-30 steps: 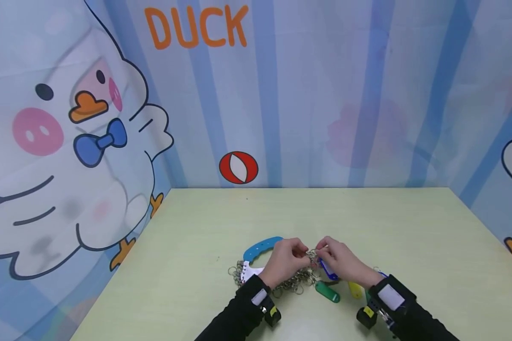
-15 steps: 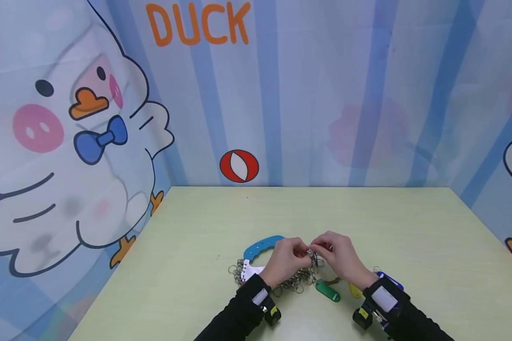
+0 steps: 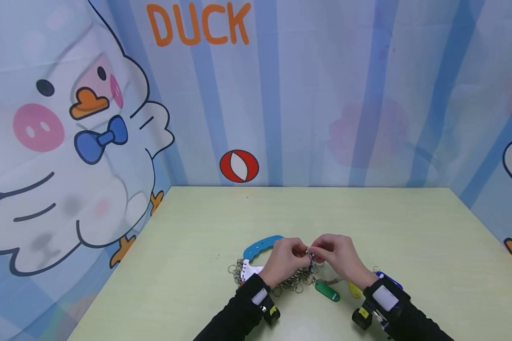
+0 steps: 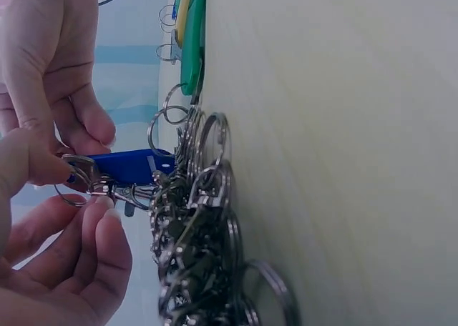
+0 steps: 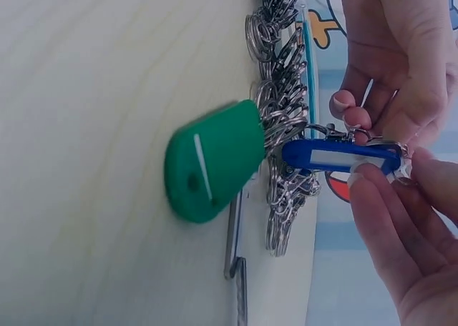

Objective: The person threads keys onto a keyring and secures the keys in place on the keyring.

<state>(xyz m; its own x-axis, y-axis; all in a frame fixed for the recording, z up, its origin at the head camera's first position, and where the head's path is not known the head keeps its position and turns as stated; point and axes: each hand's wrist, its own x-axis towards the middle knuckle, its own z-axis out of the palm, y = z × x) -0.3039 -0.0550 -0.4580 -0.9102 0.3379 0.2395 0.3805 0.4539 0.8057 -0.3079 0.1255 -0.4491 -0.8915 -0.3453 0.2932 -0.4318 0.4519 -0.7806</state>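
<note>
My left hand (image 3: 283, 260) pinches a metal clasp (image 4: 130, 194) at the edge of a heap of metal split rings and clasps (image 3: 291, 284). My right hand (image 3: 340, 255) meets it from the right, thumb and fingers pinching the ring end of a blue key tag (image 5: 336, 154) with a white label. The tag points down toward the heap, alongside the clasp. Beside the heap, a green key tag (image 3: 327, 291) lies on the table. The rings sit along a white notched plate (image 3: 250, 271) joined to a curved blue band (image 3: 261, 246) with holes; my left hand partly covers it.
Near my right wrist lie a yellow key tag (image 3: 355, 290) and another blue key tag (image 3: 391, 280), partly behind the sleeve. The pale table (image 3: 222, 213) runs back to a printed duck backdrop (image 3: 315, 94).
My right hand has shifted slightly left and in toward the left hand, bringing the blue key tag from beside the clasp to an upright hang between both hands. The left hand stays in place.
</note>
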